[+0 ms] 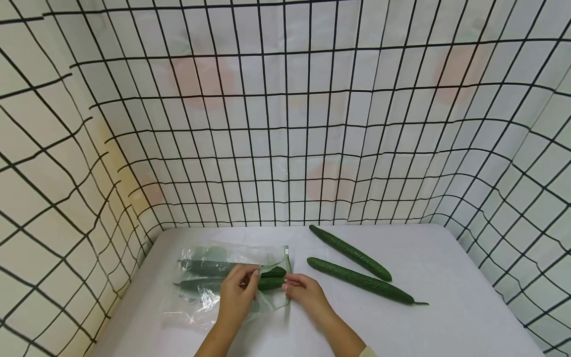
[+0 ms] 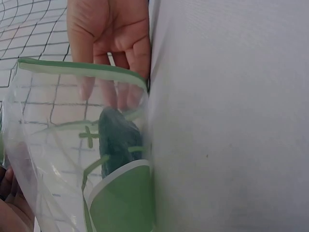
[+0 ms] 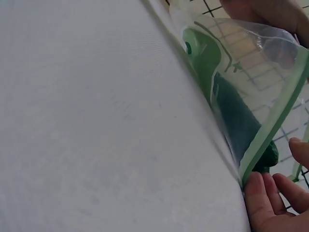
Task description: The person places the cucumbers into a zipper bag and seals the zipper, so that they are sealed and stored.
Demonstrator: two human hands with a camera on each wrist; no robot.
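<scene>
1. Pinching the clear bag near its mouth, the left hand has thumb and finger close together.
2. The right hand is at the mouth too, thumb and fingers apart, by the cucumber tips.
3. Two bagged cucumbers lie side by side in it, long, round and dark green. The left hand and shiny plastic hide parts.
4. The bag is thin, crinkly and see-through, with a green rim.
5. Two bumpy loose cucumbers lie right of it on the white table.
6. Black wire squares stand behind.
</scene>
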